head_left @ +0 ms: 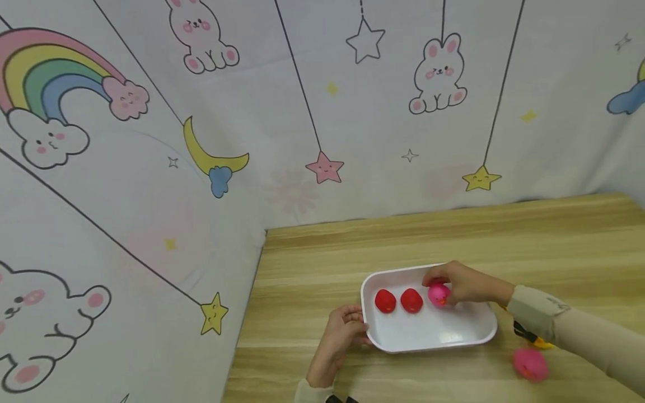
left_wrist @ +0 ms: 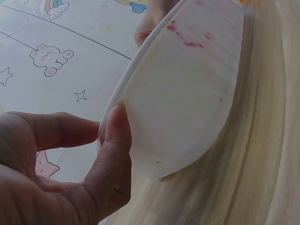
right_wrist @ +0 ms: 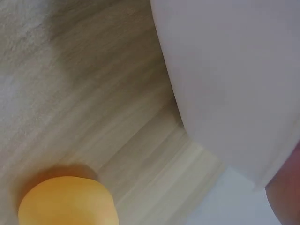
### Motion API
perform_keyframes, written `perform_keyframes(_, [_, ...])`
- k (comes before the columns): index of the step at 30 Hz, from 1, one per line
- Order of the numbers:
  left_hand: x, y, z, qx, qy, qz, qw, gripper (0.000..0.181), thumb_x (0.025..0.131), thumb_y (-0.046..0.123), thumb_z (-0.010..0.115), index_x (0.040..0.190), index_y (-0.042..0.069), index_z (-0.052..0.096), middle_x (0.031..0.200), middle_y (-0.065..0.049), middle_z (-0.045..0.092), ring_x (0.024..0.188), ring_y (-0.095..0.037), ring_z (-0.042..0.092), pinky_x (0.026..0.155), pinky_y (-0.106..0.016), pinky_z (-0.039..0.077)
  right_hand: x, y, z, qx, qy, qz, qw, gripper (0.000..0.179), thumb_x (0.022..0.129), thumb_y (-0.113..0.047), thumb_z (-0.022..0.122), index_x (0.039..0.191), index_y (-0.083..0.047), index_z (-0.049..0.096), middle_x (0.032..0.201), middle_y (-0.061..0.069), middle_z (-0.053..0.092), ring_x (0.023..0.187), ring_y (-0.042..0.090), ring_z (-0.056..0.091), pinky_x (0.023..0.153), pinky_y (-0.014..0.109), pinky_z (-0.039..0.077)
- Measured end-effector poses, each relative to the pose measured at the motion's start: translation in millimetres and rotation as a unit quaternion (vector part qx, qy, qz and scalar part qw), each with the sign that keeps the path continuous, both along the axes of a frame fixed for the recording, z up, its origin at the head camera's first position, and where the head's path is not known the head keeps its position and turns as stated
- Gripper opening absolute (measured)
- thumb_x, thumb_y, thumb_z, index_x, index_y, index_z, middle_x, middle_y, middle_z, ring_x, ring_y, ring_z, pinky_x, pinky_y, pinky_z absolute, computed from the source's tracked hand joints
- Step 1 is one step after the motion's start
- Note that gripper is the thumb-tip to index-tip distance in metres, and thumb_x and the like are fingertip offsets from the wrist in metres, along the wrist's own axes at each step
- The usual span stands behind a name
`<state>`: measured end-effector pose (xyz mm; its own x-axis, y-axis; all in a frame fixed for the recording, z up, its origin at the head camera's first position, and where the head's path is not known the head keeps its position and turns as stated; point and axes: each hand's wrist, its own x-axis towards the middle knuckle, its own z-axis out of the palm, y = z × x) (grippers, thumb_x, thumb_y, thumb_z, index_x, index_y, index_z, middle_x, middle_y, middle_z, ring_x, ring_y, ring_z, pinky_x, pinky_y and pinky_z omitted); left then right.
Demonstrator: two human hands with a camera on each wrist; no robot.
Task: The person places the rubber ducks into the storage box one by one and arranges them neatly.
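A white tray [head_left: 413, 338] stands on the table. My left hand [head_left: 342, 338] pinches its near-left rim between thumb and finger, as the left wrist view shows the hand [left_wrist: 70, 164] at the tray's wall [left_wrist: 183, 98]. Inside the tray, two red rounded toys, a left one [head_left: 385, 301] and a right one [head_left: 411, 301], sit side by side. To their right, my right hand [head_left: 461, 282] holds a pink toy duck [head_left: 438, 294] with an orange beak, low in the tray. Its underside is hidden by my fingers.
Right of the tray lies another pink toy [head_left: 531, 365]. A black and yellow thing [head_left: 534, 336] is partly covered by my right sleeve. In the right wrist view, a yellow-orange rounded object [right_wrist: 68, 201] rests on the wood-grain table [right_wrist: 108, 93]. A printed cloth [head_left: 378, 123] hangs behind.
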<state>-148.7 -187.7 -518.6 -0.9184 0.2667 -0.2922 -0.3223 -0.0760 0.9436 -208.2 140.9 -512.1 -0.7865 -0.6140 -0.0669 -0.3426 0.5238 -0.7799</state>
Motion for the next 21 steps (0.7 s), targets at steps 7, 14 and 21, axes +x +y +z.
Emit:
perform_keyframes(7, [-2.5, 3.1, 2.2, -0.001, 0.008, -0.002, 1.0000, 0.045, 0.078, -0.012, 0.060, 0.122, -0.020, 0.050, 0.089, -0.009, 0.056, 0.067, -0.016, 0.060, 0.056, -0.028, 0.063, 1.2, 2, -2.1, 0.044, 0.074, 0.005, 0.9962, 0.048, 0.074, 0.010, 0.076, 0.120, -0.002, 0.068, 0.116, 0.006, 0.066, 0.104, 0.024, 0.060, 0.091, 0.040, 0.058])
perform_keyframes(14, [-2.7, 5.4, 2.2, -0.004, 0.013, -0.002, 0.9999, 0.046, 0.078, -0.011, 0.060, 0.122, -0.020, 0.050, 0.090, -0.010, 0.056, 0.066, -0.016, 0.060, 0.055, -0.027, 0.062, 2.9, 3, -0.8, 0.057, 0.075, 0.003, 0.9955, 0.053, 0.073, 0.014, 0.072, 0.123, 0.000, 0.066, 0.120, 0.009, 0.066, 0.110, 0.029, 0.060, 0.097, 0.051, 0.055])
perform_keyframes(21, [0.7, 3.2, 1.2, -0.009, 0.013, -0.001, 0.9999, 0.044, 0.077, -0.013, 0.057, 0.120, -0.020, 0.051, 0.088, -0.010, 0.055, 0.065, -0.015, 0.059, 0.055, -0.027, 0.061, 8.9, 12, 11.2, 0.030, 0.022, -0.011, 0.9992, 0.056, 0.075, 0.010, 0.077, 0.129, 0.003, 0.063, 0.126, 0.015, 0.066, 0.117, 0.041, 0.060, 0.093, 0.052, 0.058])
